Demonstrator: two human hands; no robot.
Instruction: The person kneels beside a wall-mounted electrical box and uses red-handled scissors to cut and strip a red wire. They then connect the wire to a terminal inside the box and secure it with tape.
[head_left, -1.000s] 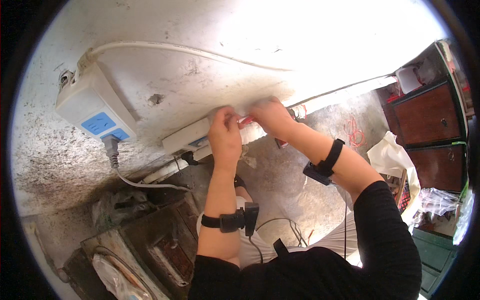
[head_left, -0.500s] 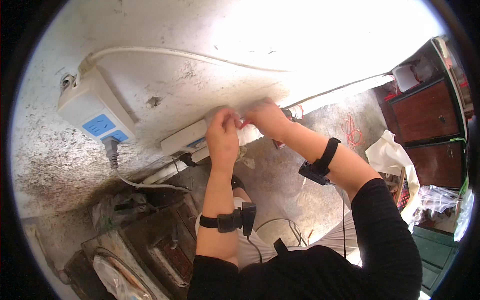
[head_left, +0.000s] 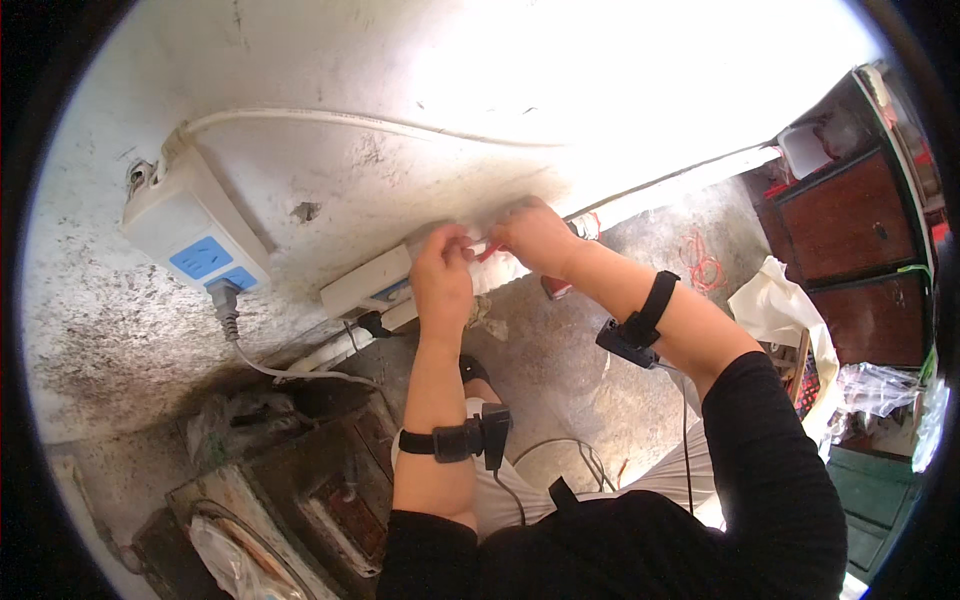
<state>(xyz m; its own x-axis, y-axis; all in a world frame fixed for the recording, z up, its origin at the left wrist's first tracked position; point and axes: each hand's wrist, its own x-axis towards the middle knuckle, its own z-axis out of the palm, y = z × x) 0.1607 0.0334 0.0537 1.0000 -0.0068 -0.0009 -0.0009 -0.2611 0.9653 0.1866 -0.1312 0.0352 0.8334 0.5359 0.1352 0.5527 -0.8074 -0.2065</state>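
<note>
Both hands are raised to the foot of the white wall, close together. Between them is a short, thin red strip (head_left: 488,251), too small to make out its kind. My right hand (head_left: 538,240) is closed on it, with the strip sticking out from the fingertips toward the left. My left hand (head_left: 442,280) is closed too, thumb and fingers pinched near the strip's other end; what it holds is hidden. Just left of that hand, a long white power strip (head_left: 368,283) lies along the wall, its right end covered by my fingers.
A white socket box (head_left: 200,225) with blue faces hangs on the wall at left, a grey plug (head_left: 224,296) in it. An old dark cabinet (head_left: 290,490) stands lower left. A tangle of red cord (head_left: 702,268) lies on the concrete floor, with brown drawers (head_left: 850,230) at right.
The hands stay in nearly the same place. More of the red strip shows between them now, and my fingers have shifted slightly. The view has tilted a little.
</note>
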